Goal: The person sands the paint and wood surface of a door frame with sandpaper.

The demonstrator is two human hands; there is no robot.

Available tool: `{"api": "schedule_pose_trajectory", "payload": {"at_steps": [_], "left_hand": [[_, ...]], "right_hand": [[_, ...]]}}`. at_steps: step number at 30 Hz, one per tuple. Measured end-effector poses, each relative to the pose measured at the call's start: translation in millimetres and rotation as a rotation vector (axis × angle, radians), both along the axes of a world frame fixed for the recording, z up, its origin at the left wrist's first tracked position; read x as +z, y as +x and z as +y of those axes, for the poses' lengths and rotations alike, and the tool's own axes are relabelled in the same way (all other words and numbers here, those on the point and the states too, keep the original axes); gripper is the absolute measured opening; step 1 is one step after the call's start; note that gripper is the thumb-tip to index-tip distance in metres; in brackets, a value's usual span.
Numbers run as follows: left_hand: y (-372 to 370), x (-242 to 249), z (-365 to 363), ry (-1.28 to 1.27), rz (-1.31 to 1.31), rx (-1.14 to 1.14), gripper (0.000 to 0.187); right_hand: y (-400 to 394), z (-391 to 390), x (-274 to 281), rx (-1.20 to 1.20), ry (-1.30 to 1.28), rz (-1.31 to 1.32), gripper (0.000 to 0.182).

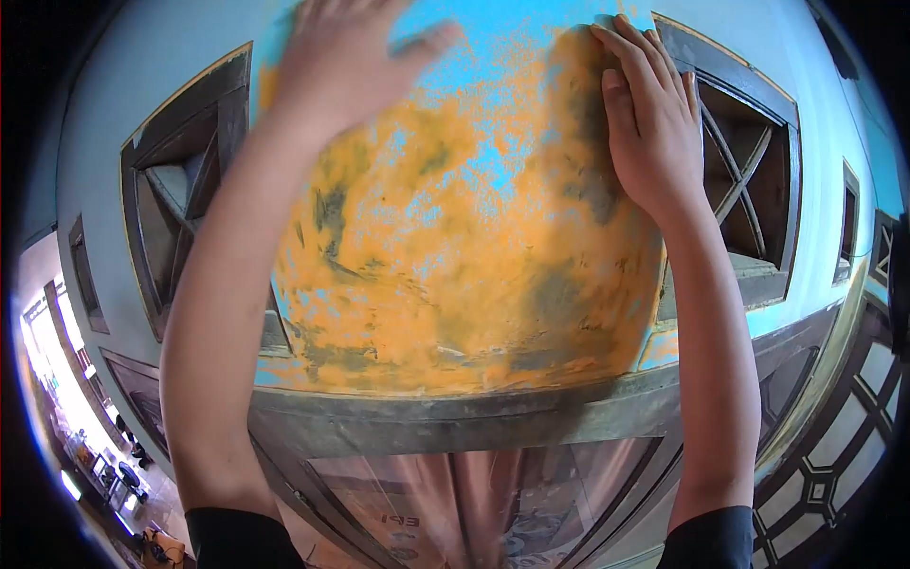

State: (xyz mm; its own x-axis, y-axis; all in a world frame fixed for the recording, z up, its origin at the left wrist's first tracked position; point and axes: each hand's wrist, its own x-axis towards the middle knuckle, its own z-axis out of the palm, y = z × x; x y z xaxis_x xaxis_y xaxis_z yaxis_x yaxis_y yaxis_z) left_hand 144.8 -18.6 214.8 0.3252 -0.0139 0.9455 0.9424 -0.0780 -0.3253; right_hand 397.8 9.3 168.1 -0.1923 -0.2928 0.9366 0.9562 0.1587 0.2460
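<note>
A wall panel (455, 275) fills the middle of the head view, patchy with orange, light blue and dark grey paint. At the top left, my left hand (355, 62) is over the panel, smeared by motion. Its thumb sticks out to the right, while the fingers run past the top edge, so whether anything is under the palm is hidden. My right hand (654, 133) lies flat at the panel's right edge, beside a window frame. Its fingers point up, close together and stretched out, with nothing visible in them.
Wooden vent windows with crossed bars flank the panel, one on the left (175, 194) and one on the right (749, 175). Below runs a grey wooden beam (427, 424) above glass with a curtain (474, 503). A patterned door (825, 474) stands at lower right; a bright opening (57, 341) is at left.
</note>
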Motion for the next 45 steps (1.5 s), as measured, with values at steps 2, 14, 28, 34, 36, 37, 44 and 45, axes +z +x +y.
{"api": "schedule_pose_trajectory", "payload": {"at_steps": [2,14,28,34,36,37,44,45], "left_hand": [[6.2,-21.3,19.9,0.151,0.274,-0.093,0.069],[-0.2,8.1,15.1,0.091,0.054,-0.019,0.07],[0.1,-104.4,13.3,-0.139,0.43,-0.185,0.076],[5.6,-132.0,12.5,-0.196,0.544,-0.174,0.075],[-3.3,-95.4,16.7,-0.041,0.35,-0.057,0.074],[-3.6,-94.0,19.1,-0.023,0.295,-0.089,0.073],[4.7,-165.3,10.5,-0.311,0.499,-0.254,0.072],[-3.9,-150.3,10.3,-0.297,0.468,-0.236,0.073]], "right_hand": [[1.5,0.9,1.4,0.012,-0.002,-0.013,0.041],[-7.0,-25.8,-1.8,0.035,-0.132,0.036,0.043],[-11.7,-32.0,-2.9,0.008,-0.154,0.05,0.042],[-9.5,-28.6,-3.7,-0.013,-0.146,0.054,0.042],[-9.2,-27.6,-3.0,-0.026,-0.144,0.05,0.042],[-8.7,-26.4,-2.6,-0.031,-0.138,0.047,0.042],[-3.7,-22.6,-7.8,0.006,-0.103,0.024,0.042],[-2.5,-18.5,-7.3,0.036,-0.081,0.005,0.042]]}}
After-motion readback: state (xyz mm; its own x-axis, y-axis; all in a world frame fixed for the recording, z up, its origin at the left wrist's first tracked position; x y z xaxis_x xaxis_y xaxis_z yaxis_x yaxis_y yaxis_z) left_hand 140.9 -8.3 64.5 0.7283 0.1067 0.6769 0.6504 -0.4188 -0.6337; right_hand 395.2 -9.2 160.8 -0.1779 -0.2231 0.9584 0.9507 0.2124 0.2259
